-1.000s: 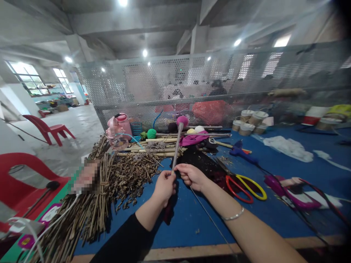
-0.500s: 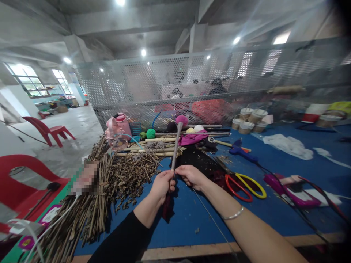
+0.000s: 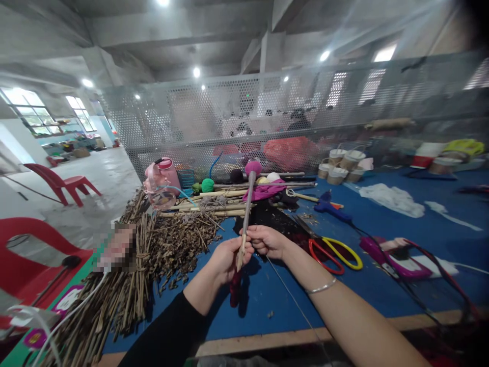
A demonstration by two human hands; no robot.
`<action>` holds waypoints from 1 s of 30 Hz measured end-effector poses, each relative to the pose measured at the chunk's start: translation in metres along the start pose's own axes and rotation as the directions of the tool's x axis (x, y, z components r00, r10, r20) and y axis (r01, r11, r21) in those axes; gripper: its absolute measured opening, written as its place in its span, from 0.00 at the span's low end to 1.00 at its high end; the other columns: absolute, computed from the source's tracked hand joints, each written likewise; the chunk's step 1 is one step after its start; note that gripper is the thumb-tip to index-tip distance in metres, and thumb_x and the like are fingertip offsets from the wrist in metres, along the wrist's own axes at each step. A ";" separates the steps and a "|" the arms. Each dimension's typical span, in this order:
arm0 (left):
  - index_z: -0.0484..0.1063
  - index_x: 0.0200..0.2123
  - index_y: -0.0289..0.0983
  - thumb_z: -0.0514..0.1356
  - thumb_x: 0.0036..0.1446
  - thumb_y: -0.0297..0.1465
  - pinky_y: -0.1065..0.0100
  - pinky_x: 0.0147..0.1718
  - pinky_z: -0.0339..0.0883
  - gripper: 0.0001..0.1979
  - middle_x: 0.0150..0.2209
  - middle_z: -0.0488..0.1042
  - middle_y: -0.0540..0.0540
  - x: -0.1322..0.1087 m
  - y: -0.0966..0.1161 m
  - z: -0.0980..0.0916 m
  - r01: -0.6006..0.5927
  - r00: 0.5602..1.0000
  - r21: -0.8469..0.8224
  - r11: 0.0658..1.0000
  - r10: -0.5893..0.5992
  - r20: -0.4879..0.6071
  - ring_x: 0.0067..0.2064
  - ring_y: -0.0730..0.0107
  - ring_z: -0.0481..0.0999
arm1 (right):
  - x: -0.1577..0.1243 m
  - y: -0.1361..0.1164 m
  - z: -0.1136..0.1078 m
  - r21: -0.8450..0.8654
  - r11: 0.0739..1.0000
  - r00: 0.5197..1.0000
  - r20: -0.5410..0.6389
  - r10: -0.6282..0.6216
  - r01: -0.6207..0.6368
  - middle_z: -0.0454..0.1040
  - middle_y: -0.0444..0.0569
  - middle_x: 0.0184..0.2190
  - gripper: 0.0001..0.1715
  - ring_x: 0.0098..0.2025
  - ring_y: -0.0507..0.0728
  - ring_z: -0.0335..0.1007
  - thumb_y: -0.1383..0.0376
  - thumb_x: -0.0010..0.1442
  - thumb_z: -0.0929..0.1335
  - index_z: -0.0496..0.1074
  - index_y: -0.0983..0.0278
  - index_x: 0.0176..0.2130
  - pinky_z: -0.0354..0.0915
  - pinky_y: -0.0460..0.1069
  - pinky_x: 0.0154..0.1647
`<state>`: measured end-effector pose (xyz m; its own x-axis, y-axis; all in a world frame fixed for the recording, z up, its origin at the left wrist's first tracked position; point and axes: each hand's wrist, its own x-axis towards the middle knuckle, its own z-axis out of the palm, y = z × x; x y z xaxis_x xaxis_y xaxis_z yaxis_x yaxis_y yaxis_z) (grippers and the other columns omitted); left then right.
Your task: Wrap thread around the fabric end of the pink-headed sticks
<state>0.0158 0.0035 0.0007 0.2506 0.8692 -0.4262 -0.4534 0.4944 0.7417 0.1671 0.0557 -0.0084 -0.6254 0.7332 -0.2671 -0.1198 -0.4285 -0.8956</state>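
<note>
My left hand (image 3: pixel 225 257) is closed round the lower part of a slim stick (image 3: pixel 249 206), which points up and away from me. A grey wrapping covers most of the stick, and its bare, pale wooden end shows at the fingers. At the far tip sits a magenta ball (image 3: pixel 253 167). My right hand (image 3: pixel 269 240) pinches close beside the stick, where the wrapping ends. From under that hand a thin grey strand (image 3: pixel 292 293) runs down over the table's front edge; what the fingertips grip is hidden. Below my left hand lies a dark red object (image 3: pixel 234 290), partly covered.
Scissors (image 3: pixel 336 255) with red and yellow handles and a blue glue gun (image 3: pixel 330 208) lie to the right. Bundled dry twigs (image 3: pixel 141 250) fill the left side. Behind are a pink jug (image 3: pixel 162 181), sticks and a perforated metal screen (image 3: pixel 214 117).
The stick's bare wooden end has come into view below the fingers. My right hand has shifted slightly up beside the stick, and the whole view has moved a little.
</note>
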 end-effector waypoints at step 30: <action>0.68 0.25 0.31 0.65 0.43 0.40 0.77 0.22 0.60 0.16 0.20 0.67 0.50 -0.004 0.007 -0.012 -0.176 0.959 0.378 0.909 0.071 0.276 0.20 0.82 0.65 | -0.004 -0.004 0.002 -0.064 0.997 0.999 -0.026 -0.044 0.042 0.49 0.31 0.12 0.21 0.13 0.42 0.34 0.55 0.46 0.71 0.66 0.66 0.35 0.30 0.42 0.14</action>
<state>0.0014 0.0029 0.0011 0.4442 0.8701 -0.2134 -0.1333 0.2997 0.9447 0.1686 0.0530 -0.0026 -0.5994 0.7645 -0.2370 -0.0959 -0.3626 -0.9270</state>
